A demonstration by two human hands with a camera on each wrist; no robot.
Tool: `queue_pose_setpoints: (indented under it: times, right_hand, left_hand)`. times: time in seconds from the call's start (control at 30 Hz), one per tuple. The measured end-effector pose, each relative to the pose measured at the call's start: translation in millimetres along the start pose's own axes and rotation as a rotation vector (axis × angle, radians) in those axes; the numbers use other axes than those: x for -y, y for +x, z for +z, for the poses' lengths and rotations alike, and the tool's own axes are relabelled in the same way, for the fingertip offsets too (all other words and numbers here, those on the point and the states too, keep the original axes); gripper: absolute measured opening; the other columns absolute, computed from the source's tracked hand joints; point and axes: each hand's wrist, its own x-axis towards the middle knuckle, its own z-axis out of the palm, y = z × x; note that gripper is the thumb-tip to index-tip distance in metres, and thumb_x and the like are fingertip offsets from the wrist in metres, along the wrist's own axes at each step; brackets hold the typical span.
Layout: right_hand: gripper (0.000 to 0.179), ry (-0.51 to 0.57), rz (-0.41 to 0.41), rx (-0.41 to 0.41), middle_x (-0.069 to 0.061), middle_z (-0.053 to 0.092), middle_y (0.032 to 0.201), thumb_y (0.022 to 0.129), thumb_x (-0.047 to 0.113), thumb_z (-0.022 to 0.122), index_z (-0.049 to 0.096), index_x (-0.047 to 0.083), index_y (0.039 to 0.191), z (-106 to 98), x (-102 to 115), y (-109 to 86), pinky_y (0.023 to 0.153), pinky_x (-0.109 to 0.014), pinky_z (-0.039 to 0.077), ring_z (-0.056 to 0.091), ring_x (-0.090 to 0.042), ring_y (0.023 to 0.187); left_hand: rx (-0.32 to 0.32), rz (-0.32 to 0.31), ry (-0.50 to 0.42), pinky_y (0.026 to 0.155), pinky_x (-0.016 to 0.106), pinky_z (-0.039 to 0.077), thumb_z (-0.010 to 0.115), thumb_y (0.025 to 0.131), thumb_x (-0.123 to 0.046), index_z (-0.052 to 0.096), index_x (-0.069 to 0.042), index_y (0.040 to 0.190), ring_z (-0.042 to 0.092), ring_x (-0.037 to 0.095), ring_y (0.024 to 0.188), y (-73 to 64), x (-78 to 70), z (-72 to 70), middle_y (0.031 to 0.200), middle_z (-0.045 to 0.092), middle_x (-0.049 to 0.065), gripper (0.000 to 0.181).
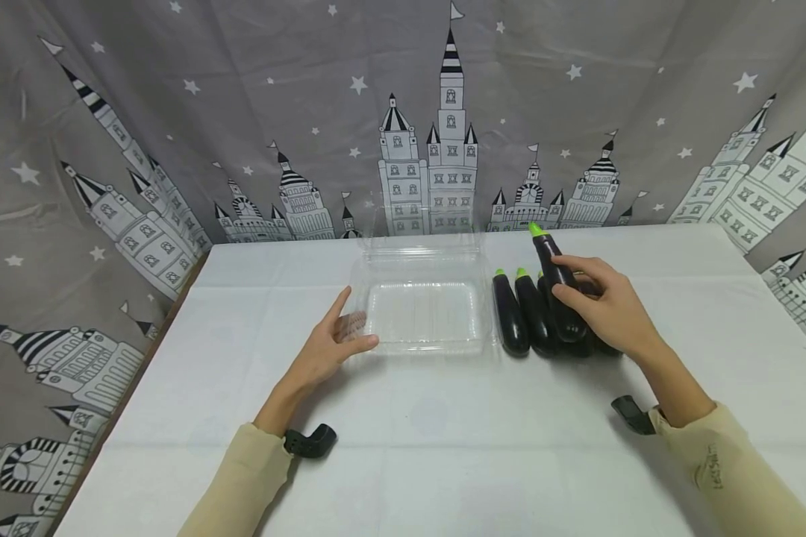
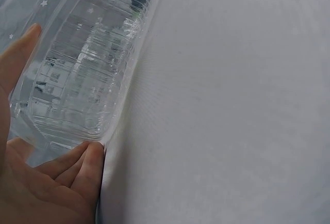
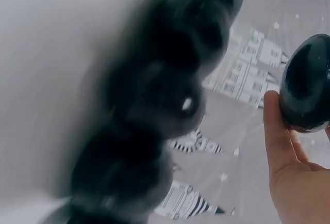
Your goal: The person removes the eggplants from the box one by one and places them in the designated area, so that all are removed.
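Observation:
My right hand [image 1: 607, 309] [image 3: 296, 182] grips a dark, glossy eggplant [image 1: 567, 321] [image 3: 305, 87] with a green stem end, between thumb and fingers. It is held tilted, above a row of several similar eggplants [image 1: 510, 317] [image 3: 154, 100] lying side by side on the table. To their left stands a clear plastic clamshell container [image 1: 425, 347] [image 2: 77, 79], its lid [image 1: 419, 242] raised toward the back. Nothing shows inside the tray. My left hand [image 1: 329, 344] [image 2: 56, 182] rests at the container's left side, fingers spread and fairly straight, fingertips touching its lower edge in the left wrist view.
A white cloth covers the table [image 1: 403, 447]. Behind its far edge hangs a grey curtain [image 1: 282, 89] printed with castles and stars. Black curved wrist mounts [image 1: 311, 441] jut from both sleeves above the cloth.

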Motion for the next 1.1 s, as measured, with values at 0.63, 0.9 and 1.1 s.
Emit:
queue_pose_setpoints:
  times: [0.63,0.9,1.1]
  right_hand:
    - [0.047,-0.209,0.155,-0.095,-0.026,0.046,0.140,0.100,0.022,0.059,0.052,0.007,0.143,-72.2,-47.3,-26.6,0.080,-0.033,0.045,0.048,-0.050,0.119]
    - [0.048,-0.220,0.223,-0.083,-0.032,0.042,0.142,0.101,0.025,0.056,0.049,0.005,0.145,-90.8,-72.0,-37.0,0.065,-0.005,0.037,0.050,-0.044,0.118]
    - [0.047,-0.205,0.260,-0.054,-0.035,0.049,0.131,0.101,0.021,0.057,0.049,0.001,0.143,-92.2,-88.4,-42.9,0.063,-0.007,0.042,0.053,-0.010,0.103]
  left_hand:
    - [0.004,-0.007,0.002,0.112,0.050,0.030,0.075,0.090,-0.028,0.004,-0.029,0.160,0.036,0.036,0.140,-1.4,-0.4,0.0,0.152,0.036,0.024,0.100]
    - [0.008,0.006,-0.001,0.112,0.049,0.030,0.075,0.090,-0.026,0.005,-0.029,0.160,0.036,0.036,0.140,-2.0,0.7,-1.3,0.152,0.036,0.024,0.099]
    - [0.003,-0.002,0.002,0.112,0.048,0.030,0.075,0.089,-0.028,0.005,-0.028,0.160,0.036,0.035,0.140,-0.7,0.2,-0.8,0.152,0.036,0.024,0.100]
